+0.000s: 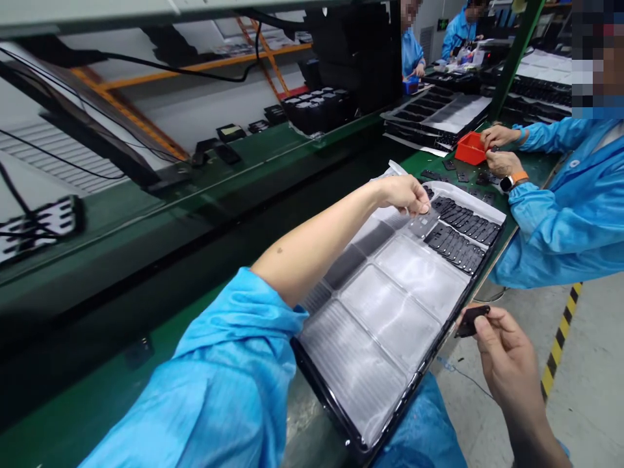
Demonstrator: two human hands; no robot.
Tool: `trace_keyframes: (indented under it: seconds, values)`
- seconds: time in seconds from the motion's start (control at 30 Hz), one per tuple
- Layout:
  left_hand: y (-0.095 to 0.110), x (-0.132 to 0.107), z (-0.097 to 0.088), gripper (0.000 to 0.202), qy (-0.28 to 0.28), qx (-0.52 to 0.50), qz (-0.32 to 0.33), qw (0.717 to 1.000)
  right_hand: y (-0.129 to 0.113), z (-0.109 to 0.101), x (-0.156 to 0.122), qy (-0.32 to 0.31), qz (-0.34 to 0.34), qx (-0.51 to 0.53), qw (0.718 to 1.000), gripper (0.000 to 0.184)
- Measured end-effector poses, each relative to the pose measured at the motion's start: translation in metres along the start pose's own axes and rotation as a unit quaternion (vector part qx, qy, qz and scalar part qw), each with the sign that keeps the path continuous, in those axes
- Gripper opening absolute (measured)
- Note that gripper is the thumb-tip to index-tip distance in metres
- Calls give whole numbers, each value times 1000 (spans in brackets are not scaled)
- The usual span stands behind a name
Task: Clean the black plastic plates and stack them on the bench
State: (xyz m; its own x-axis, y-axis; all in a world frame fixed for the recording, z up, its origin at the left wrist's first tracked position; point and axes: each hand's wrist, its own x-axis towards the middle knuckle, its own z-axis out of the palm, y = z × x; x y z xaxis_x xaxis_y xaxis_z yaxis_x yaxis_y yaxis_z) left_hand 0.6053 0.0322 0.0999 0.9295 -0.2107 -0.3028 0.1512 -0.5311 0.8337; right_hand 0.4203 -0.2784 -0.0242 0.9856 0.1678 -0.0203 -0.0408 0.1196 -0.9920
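Head view, left hand (404, 193) pinching part over tray (390, 390) of parts (463, 234), right hand (502, 351) gripping black part (470, 320).

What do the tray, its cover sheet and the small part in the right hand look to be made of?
Tray: glossy black moulded plastic, thin rim. Cover sheet: translucent plastic film, shiny glare. Small part in the right hand: matte black, probably plastic.

Green workbench (273, 153) carries a black compartment tray (390, 325) at its near edge; red bin (470, 148) and loose black parts (458, 175) lie further along.
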Motion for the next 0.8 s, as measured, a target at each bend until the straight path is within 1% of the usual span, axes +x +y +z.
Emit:
trace_keyframes:
  seconds: [0.07, 0.1, 0.13, 0.17, 0.2, 0.33, 0.4, 0.5, 0.6, 0.7, 0.8]
  values:
    - [-2, -13, -3, 13, -72, 53, -13, 996, -5, -4, 3, -17, -1, -2, 1000, 22]
    - [-3, -20, -3, 11, -97, 83, -20, 992, -6, -4, 4, -24, -3, -3, 1000, 23]
    - [-4, -24, -1, 9, -109, 110, -24, 988, -8, -4, 5, -28, -5, -2, 1000, 23]
    - [-4, -27, 2, 9, -106, 133, -24, 985, -8, -3, 6, -32, -5, -2, 999, 24]
    - [-5, -28, 6, 11, -90, 150, -21, 984, -8, -1, 6, -36, -3, -2, 999, 25]
    - [-3, -16, 29, 23, 24, 189, 10, 982, -6, 7, 3, -53, 6, -5, 999, 26]
    - [-3, -8, 41, 25, 53, 207, 15, 977, -5, 7, 0, -54, 5, -10, 999, 26]
    - [-5, 0, 55, 28, 66, 222, 14, 973, -6, 6, -2, -50, 2, -16, 999, 26]
    - [-6, 3, 61, 30, 75, 225, 9, 972, -6, 5, -3, -45, 3, -16, 999, 25]
    - [0, -1, 59, 32, 83, 220, 0, 972, -8, 5, -4, -46, 8, 0, 999, 21]
    - [14, -15, 51, 31, 87, 213, -12, 973, -11, 6, -2, -38, 12, 49, 998, 18]
